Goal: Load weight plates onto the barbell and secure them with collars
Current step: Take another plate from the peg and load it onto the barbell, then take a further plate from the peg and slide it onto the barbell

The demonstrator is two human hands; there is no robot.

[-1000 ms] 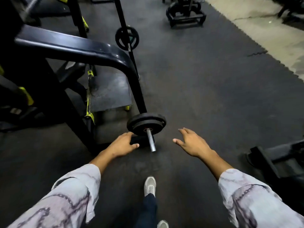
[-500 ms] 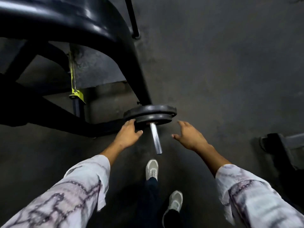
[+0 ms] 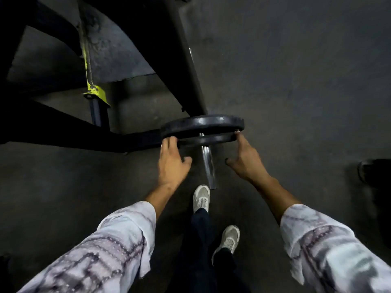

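A chrome barbell sleeve (image 3: 208, 166) points toward me, low over the floor. Two black weight plates sit on it: a larger inner plate (image 3: 203, 123) and a smaller outer plate (image 3: 208, 140), with a small gap between them. My left hand (image 3: 171, 163) has its fingers on the outer plate's left rim. On the plate's right rim rest the fingers of my right hand (image 3: 243, 159). Both thumbs stand out from the fingers toward the sleeve. No collar is in view.
A black machine frame (image 3: 182, 60) with a yellow-tagged post (image 3: 95, 96) fills the upper left, right behind the plates. Its base bar (image 3: 84, 136) runs along the floor to the left. My feet (image 3: 202, 197) stand just below the sleeve's end. Dark equipment (image 3: 374, 172) sits at the right edge.
I have leaned in closer over the bar. Both hands moved forward from beside the sleeve onto the rim of the outer plate, left and right.
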